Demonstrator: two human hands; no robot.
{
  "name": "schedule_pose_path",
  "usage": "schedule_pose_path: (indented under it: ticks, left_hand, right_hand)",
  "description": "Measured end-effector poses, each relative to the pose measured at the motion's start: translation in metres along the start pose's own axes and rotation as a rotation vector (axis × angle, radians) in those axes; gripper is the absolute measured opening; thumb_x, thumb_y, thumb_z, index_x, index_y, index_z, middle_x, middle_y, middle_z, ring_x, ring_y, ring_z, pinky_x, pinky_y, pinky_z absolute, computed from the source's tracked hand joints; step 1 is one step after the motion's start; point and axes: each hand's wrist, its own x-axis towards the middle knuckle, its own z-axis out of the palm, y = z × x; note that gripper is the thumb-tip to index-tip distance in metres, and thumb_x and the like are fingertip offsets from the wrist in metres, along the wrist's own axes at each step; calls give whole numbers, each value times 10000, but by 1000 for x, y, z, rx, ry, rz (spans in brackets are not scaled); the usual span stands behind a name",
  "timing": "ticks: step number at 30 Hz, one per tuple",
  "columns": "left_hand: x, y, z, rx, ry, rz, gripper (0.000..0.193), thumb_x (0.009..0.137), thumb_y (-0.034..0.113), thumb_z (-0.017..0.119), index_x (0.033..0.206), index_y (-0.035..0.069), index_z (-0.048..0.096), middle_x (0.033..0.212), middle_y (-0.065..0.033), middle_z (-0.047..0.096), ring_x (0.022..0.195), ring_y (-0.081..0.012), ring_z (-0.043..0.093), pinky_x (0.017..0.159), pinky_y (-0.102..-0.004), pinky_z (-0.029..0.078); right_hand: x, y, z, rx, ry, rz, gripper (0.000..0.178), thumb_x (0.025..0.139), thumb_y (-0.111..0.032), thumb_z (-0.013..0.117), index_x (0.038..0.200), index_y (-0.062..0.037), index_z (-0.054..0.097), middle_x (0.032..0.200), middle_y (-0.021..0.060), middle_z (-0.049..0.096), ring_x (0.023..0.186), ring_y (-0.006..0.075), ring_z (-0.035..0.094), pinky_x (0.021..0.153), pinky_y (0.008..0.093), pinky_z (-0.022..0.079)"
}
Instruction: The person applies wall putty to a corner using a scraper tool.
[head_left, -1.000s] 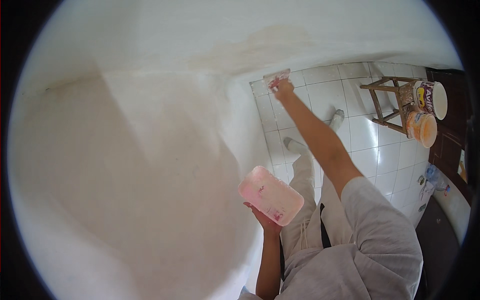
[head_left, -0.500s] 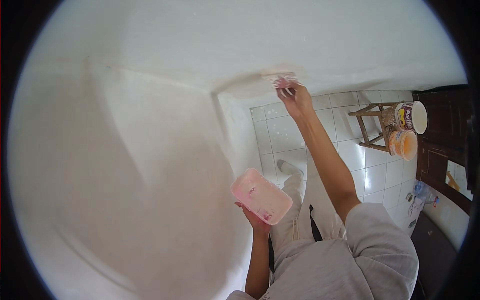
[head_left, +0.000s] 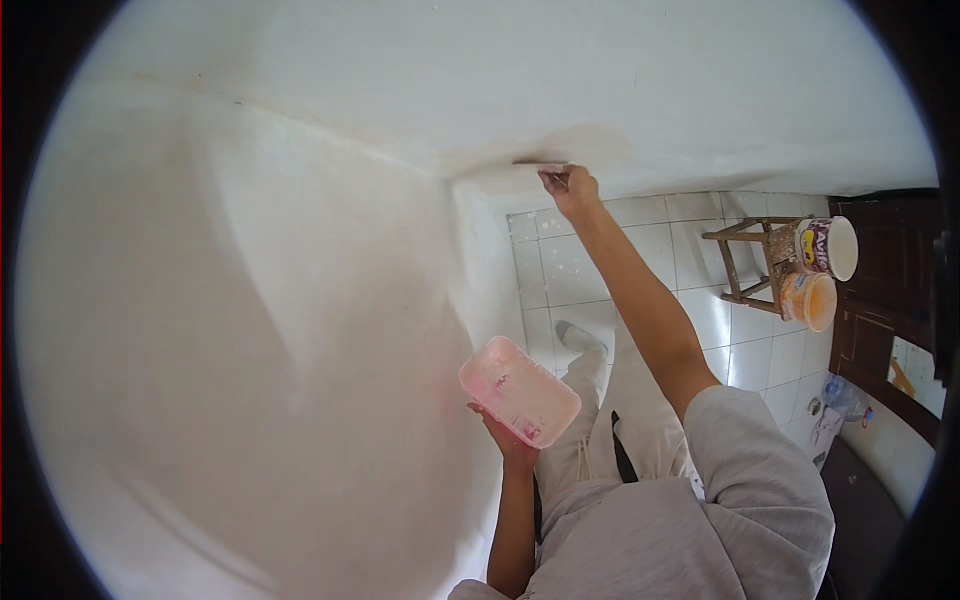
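My left hand (head_left: 512, 440) is wrapped round the underside of a shallow pink plastic tub (head_left: 520, 390), with white and darker pink smears inside. The tub is held tilted in front of my waist. My right arm reaches forward to the wall (head_left: 620, 90), and my right hand (head_left: 573, 190) is closed on a thin, flat putty knife (head_left: 540, 163). Its blade shows almost edge-on against the wall, close to the corner. A faint brownish, damp-looking patch (head_left: 595, 140) surrounds the blade on the wall.
Another white wall (head_left: 250, 350) stands close on my left, meeting the first at a corner. At right, a wooden stool (head_left: 745, 235) carries a white bucket (head_left: 838, 248) and an orange bucket (head_left: 815, 300). Beyond are a dark wooden door (head_left: 880, 260) and a plastic bottle (head_left: 848, 398). White floor tiles (head_left: 580, 260) lie below.
My right hand has shifted slightly left, and the putty knife has turned from showing its smeared pink-and-white face to nearly edge-on. The tub in my left hand has hardly moved.
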Motion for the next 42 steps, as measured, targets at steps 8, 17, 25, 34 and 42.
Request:
schedule_pose_path:
  ticks: [8, 17, 25, 34, 42]
  left_hand:
    - [0, 9, 5, -65, -4, -32, 726, 887, 704, 368, 1404, 194, 354, 1353, -11, 449, 1234, -242, 452, 1018, -454, 413]
    - [4, -3, 1, -18, 28, -51, 729, 889, 706, 354, 1398, 185, 354, 1344, -5, 451, 1233, -231, 450, 1023, -435, 412]
    - [9, 1, -21, -30, 75, -25, 721, 887, 697, 377, 1383, 174, 372, 1337, -20, 466, 1223, -244, 466, 1027, -443, 410]
    - [6, 4, -23, -67, 49, -67, 718, 910, 679, 350, 1426, 180, 321, 1381, -14, 414, 1268, -242, 418, 1053, -434, 384]
    - [17, -19, -28, -100, 103, -126, 702, 910, 680, 355, 1401, 177, 348, 1334, -7, 443, 1230, -227, 442, 1013, -412, 416]
  right_hand:
    - [-169, -78, 38, 52, -80, -353, 172, 874, -1, 468, 1016, 78, 522, 1072, 188, 566, 1002, 304, 577, 923, 417, 509]
    - [26, -21, -163, -68, 411, 21, 166, 887, -40, 449, 1028, -24, 535, 1056, 155, 594, 898, 290, 615, 855, 444, 539]
    - [5, -87, -63, -228, 119, -244, 134, 803, 53, 421, 816, 63, 554, 853, 188, 622, 831, 294, 622, 808, 414, 550]
    - [-134, -80, -32, -268, 76, -567, 172, 958, -126, 433, 1077, -20, 497, 1095, 117, 559, 995, 257, 585, 877, 437, 491]
    - [83, -5, -216, -82, 282, -117, 256, 933, -147, 484, 1174, -61, 479, 1097, 132, 573, 945, 296, 584, 861, 487, 508]
